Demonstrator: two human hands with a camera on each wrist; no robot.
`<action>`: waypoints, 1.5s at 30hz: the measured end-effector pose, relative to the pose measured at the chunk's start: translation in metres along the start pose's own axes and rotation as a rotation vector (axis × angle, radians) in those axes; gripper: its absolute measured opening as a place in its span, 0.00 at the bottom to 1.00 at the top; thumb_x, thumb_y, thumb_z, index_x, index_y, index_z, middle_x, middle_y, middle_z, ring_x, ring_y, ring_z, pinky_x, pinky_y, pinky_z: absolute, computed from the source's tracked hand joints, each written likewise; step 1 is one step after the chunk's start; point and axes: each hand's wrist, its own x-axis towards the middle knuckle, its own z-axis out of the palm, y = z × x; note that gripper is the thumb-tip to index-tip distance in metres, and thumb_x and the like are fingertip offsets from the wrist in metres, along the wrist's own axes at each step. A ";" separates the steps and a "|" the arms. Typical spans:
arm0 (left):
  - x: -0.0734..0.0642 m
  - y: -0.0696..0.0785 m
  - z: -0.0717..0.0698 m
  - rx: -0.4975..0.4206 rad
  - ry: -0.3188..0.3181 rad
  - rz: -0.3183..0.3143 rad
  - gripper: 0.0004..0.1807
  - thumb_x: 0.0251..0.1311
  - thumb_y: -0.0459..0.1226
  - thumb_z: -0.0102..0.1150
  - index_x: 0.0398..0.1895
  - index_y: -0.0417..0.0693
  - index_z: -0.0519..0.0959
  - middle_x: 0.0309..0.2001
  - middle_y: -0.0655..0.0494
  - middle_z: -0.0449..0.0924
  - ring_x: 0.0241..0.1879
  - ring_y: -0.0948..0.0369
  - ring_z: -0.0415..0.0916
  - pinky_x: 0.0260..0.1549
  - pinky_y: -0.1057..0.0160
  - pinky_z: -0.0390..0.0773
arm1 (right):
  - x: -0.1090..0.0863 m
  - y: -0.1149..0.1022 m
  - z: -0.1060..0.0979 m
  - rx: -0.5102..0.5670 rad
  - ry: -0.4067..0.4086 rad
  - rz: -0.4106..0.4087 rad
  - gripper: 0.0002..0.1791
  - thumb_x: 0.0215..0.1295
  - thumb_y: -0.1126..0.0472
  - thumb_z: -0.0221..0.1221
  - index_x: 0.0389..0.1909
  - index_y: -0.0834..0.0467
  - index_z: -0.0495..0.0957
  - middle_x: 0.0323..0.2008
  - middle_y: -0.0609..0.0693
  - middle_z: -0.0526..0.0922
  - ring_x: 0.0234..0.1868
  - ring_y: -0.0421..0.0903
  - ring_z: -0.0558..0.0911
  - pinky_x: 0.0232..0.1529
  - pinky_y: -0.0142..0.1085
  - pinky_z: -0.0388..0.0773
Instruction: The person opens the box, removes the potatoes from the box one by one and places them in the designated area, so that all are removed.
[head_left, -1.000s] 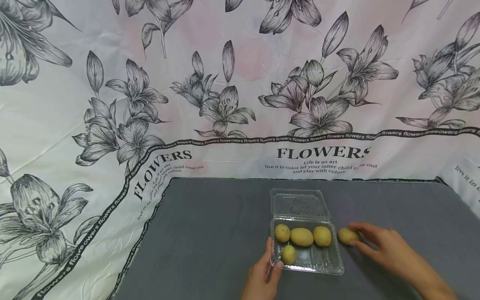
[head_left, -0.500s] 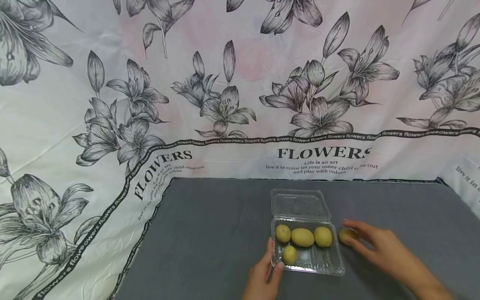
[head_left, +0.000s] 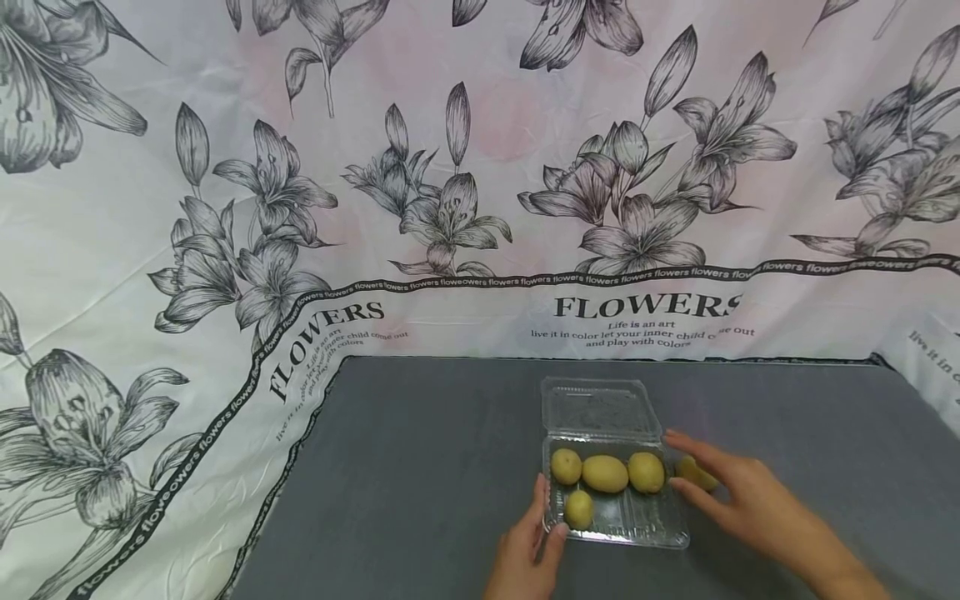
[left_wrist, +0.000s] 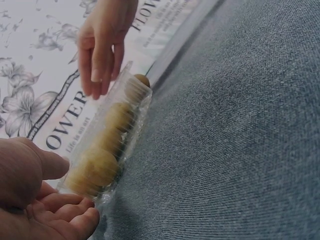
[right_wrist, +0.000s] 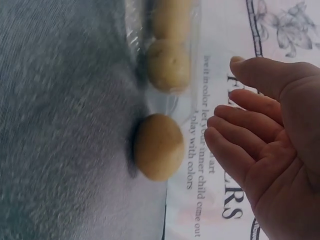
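Observation:
In the head view a clear plastic clamshell container (head_left: 647,527) stands with its lid folded back, holding several yellow potatoes (head_left: 604,474). Three lie along the back, and one sits at the front left. My left hand (head_left: 522,552) holds the container's front left corner, thumb at the front rim and fingers along the left wall. My right hand (head_left: 738,500) hovers at the container's right edge with its fingers extended and nothing in them. Beneath it, a loose potato (right_wrist: 159,147) rests on the table just outside the container, partly covered by the hand in the head view.
The container's lid (head_left: 600,410) lies back toward the rear of the grey tabletop (head_left: 420,467). A white cloth (head_left: 465,317) printed with flowers and lettering hangs behind the table and down its left side.
My right hand has come off the loose potato and shifted left to the container's right edge. The potato stays on the table. My left hand and the container have not visibly moved.

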 end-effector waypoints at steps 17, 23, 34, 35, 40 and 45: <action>0.000 0.001 -0.001 0.014 -0.004 0.011 0.38 0.79 0.38 0.57 0.81 0.28 0.54 0.78 0.31 0.58 0.77 0.48 0.57 0.72 0.69 0.63 | 0.011 -0.032 0.017 0.064 -0.028 -0.184 0.42 0.59 0.57 0.78 0.75 0.47 0.74 0.65 0.49 0.84 0.53 0.38 0.85 0.49 0.43 0.88; 0.000 0.002 -0.001 -0.001 -0.013 -0.034 0.38 0.79 0.38 0.57 0.82 0.29 0.53 0.80 0.33 0.56 0.78 0.49 0.55 0.73 0.66 0.62 | 0.010 -0.037 0.030 0.169 -0.091 -0.202 0.38 0.62 0.58 0.76 0.74 0.53 0.75 0.66 0.52 0.83 0.61 0.42 0.84 0.56 0.23 0.81; 0.001 0.002 -0.002 -0.005 -0.019 -0.025 0.38 0.79 0.37 0.56 0.82 0.29 0.53 0.80 0.33 0.55 0.78 0.48 0.55 0.74 0.64 0.63 | 0.011 -0.044 0.048 0.204 -0.085 -0.313 0.35 0.62 0.62 0.76 0.71 0.54 0.78 0.63 0.47 0.85 0.59 0.38 0.84 0.61 0.13 0.69; 0.002 0.002 -0.003 -0.005 -0.019 -0.031 0.38 0.79 0.38 0.56 0.82 0.29 0.53 0.80 0.34 0.55 0.78 0.48 0.55 0.74 0.64 0.63 | 0.012 -0.045 0.049 0.212 -0.093 -0.315 0.33 0.64 0.61 0.75 0.70 0.53 0.79 0.63 0.47 0.85 0.58 0.38 0.84 0.61 0.13 0.69; 0.002 0.003 -0.003 -0.001 -0.020 -0.032 0.38 0.80 0.38 0.56 0.81 0.29 0.53 0.80 0.34 0.56 0.78 0.47 0.55 0.74 0.64 0.63 | 0.016 -0.049 0.052 0.232 -0.121 -0.333 0.27 0.70 0.59 0.71 0.69 0.53 0.80 0.62 0.47 0.86 0.58 0.40 0.85 0.60 0.15 0.71; 0.003 0.000 -0.003 0.011 -0.033 -0.040 0.38 0.80 0.39 0.56 0.82 0.29 0.53 0.80 0.34 0.56 0.78 0.48 0.55 0.74 0.64 0.63 | 0.017 -0.052 0.055 0.221 -0.130 -0.349 0.25 0.71 0.58 0.70 0.67 0.54 0.82 0.61 0.46 0.87 0.57 0.40 0.86 0.59 0.16 0.74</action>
